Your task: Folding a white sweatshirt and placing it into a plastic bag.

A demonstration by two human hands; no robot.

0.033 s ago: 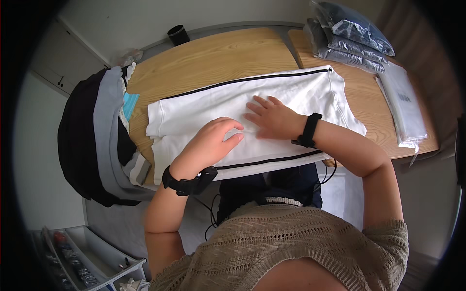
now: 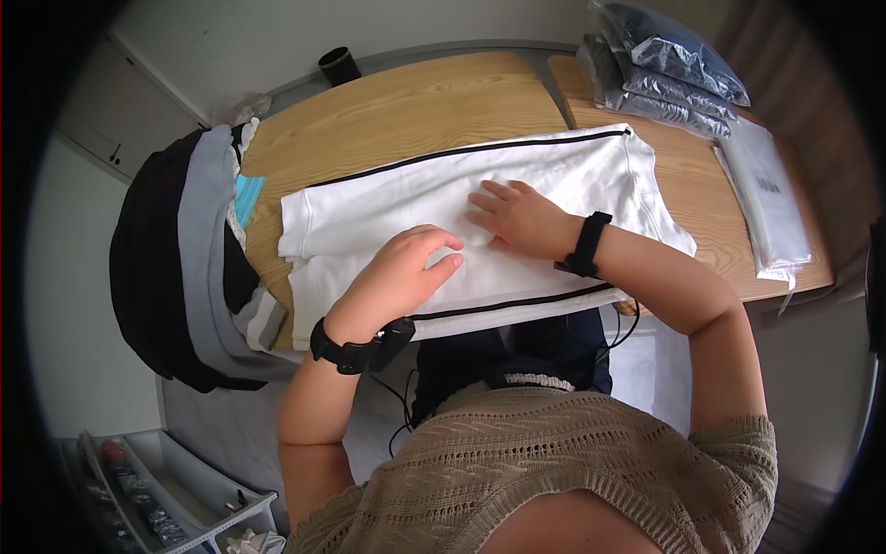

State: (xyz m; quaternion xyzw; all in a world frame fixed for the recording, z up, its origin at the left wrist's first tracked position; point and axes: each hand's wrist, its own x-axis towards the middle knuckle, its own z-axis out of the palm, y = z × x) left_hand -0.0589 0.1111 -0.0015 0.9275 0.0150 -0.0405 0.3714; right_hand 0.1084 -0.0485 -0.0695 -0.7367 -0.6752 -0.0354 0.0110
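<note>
White sweatpants [image 2: 544, 171] with black side stripes lie flat across the wooden table, cuffs to the left and waist to the right. My right hand [image 2: 521, 222] rests palm down on the middle of the fabric, fingers spread. Left of it, my left hand [image 2: 399, 272] is over the near leg, fingers gently curved and thumb apart from them. Nothing is held in either hand. Whether the left palm touches the cloth is hidden. Both wrists wear black bands.
A heap of black and grey clothes [image 2: 198, 258] hangs over the table's left end, beside a light-blue piece [image 2: 247, 198]. Bagged garments [image 2: 683, 69] are stacked at the far right, near flat clear bags [image 2: 766, 203]. A grey bin [image 2: 175, 480] stands lower left; a black cup-shaped container [image 2: 339, 66] is behind the table [image 2: 415, 97].
</note>
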